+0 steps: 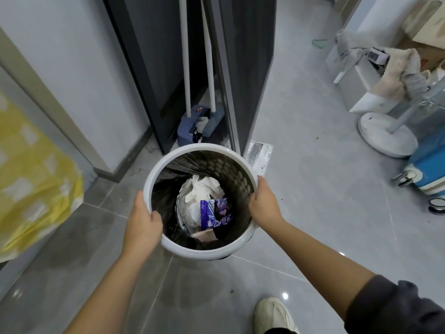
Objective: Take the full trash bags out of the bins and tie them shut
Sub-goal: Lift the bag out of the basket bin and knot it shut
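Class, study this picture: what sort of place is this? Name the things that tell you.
Probably a home, a hallway or utility corner: broom and dustpan in a dark nook, a fan base on the tiled floor, a small bin.

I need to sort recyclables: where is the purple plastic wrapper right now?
Head view, centre: the purple plastic wrapper lies inside the black trash bag in the round white-rimmed bin, just below crumpled white paper, nearer the right hand.

Grey tiled floor, fan base, dustpan, shoe
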The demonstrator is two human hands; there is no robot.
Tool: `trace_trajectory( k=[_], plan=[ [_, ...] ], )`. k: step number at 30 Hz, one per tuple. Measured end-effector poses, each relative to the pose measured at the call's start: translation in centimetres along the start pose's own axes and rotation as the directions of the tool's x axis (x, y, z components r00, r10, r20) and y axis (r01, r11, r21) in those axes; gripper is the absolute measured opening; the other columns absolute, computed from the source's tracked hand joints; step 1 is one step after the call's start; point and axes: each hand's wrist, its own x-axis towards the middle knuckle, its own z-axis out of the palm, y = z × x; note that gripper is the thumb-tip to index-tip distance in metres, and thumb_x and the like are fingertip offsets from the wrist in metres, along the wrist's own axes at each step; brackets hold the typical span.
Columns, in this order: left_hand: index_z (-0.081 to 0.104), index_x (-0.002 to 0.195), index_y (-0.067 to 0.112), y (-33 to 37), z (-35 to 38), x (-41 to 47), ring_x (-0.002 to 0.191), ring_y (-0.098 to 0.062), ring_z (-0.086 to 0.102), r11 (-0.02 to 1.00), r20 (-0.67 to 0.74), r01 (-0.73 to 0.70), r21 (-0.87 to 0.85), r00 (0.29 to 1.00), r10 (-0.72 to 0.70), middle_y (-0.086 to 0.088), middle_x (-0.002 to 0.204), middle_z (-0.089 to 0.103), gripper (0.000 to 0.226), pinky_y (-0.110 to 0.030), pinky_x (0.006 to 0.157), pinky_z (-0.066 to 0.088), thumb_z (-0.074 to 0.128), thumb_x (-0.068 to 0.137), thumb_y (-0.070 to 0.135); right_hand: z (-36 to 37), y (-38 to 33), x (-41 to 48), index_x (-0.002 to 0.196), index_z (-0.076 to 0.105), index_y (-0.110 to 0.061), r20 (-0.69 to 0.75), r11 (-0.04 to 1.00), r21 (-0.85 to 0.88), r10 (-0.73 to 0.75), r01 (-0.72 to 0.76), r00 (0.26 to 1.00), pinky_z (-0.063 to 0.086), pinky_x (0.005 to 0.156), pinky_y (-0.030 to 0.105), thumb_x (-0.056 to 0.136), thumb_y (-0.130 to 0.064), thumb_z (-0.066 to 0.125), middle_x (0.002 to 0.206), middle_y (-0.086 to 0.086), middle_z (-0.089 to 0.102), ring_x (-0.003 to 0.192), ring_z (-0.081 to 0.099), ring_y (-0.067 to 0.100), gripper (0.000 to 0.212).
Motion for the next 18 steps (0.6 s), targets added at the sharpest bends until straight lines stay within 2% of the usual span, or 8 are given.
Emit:
trace_trajectory(
  k=[3, 6, 8, 11, 15, 18],
  plan=[
    [0.031, 0.138, 0.018, 0.4, -0.5, 0.0, 0.101, -0.034, 0.055, 0.999, -0.036, -0.037, -0.028, 0.999, 0.036, -0.013, 0.122, 0.056, 0.055, -0.038, 0.08, 0.041, 0.041, 0.087, 0.001, 0.1, -0.1, 0.0, 0.128, 0.041, -0.014, -0.02, 0.999, 0.025, -0.03, 0.03, 0.999, 0.038, 0.074, 0.028, 0.091, -0.003, 0.035, 0.103, 0.005, 0.055, 0.085, 0.051, 0.021, 0.039],
    [0.033, 0.136, 0.021, 1.1, -1.2, -0.5, 0.091, -0.026, 0.053, 0.993, -0.077, -0.107, -0.047, 0.992, 0.103, -0.002, 0.112, 0.056, 0.054, -0.033, 0.076, 0.038, 0.04, 0.087, -0.001, 0.3, -0.4, -0.1, 0.13, 0.04, -0.016, -0.037, 0.997, 0.067, -0.031, 0.033, 0.999, 0.041, 0.075, 0.029, 0.092, -0.005, 0.035, 0.104, 0.004, 0.056, 0.086, 0.054, 0.021, 0.04],
    [0.028, 0.142, 0.022, 1.1, -1.4, -0.5, 0.096, -0.026, 0.054, 0.991, -0.086, -0.127, -0.046, 0.989, 0.123, 0.0, 0.115, 0.053, 0.058, -0.033, 0.079, 0.038, 0.04, 0.089, 0.0, 0.3, -0.5, -0.1, 0.131, 0.04, -0.016, -0.039, 0.996, 0.08, -0.031, 0.035, 0.999, 0.041, 0.074, 0.029, 0.093, -0.005, 0.035, 0.103, 0.003, 0.056, 0.086, 0.054, 0.021, 0.04],
    [0.027, 0.144, 0.025, 1.1, -1.6, -0.5, 0.105, -0.03, 0.056, 0.986, -0.094, -0.15, -0.067, 0.985, 0.143, -0.006, 0.126, 0.056, 0.058, -0.038, 0.085, 0.043, 0.04, 0.091, 0.007, 0.2, -0.3, -0.5, 0.132, 0.039, -0.018, -0.032, 0.994, 0.107, -0.027, 0.031, 0.999, 0.043, 0.075, 0.03, 0.093, -0.005, 0.035, 0.102, 0.001, 0.056, 0.089, 0.057, 0.022, 0.041],
    [0.041, 0.135, 0.027, 1.9, -2.4, -1.0, 0.1, -0.026, 0.058, 0.966, -0.173, -0.218, -0.137, 0.966, 0.194, 0.001, 0.11, 0.061, 0.042, -0.038, 0.082, 0.044, 0.039, 0.095, 0.015, 0.0, -0.2, -1.1, 0.137, 0.035, -0.022, -0.031, 0.989, 0.147, -0.021, 0.025, 0.999, 0.046, 0.078, 0.032, 0.093, -0.006, 0.034, 0.106, 0.0, 0.057, 0.09, 0.057, 0.021, 0.046],
    [0.033, 0.142, 0.033, 2.7, -2.7, -1.5, 0.118, -0.016, 0.056, 0.945, -0.193, -0.264, -0.193, 0.954, 0.227, 0.011, 0.124, 0.06, 0.05, -0.046, 0.098, 0.045, 0.035, 0.092, 0.031, -0.4, -0.2, -1.5, 0.14, 0.032, -0.024, -0.043, 0.977, 0.213, -0.015, 0.024, 0.999, 0.045, 0.076, 0.03, 0.094, -0.007, 0.035, 0.108, -0.001, 0.058, 0.088, 0.057, 0.017, 0.049]
  ],
)
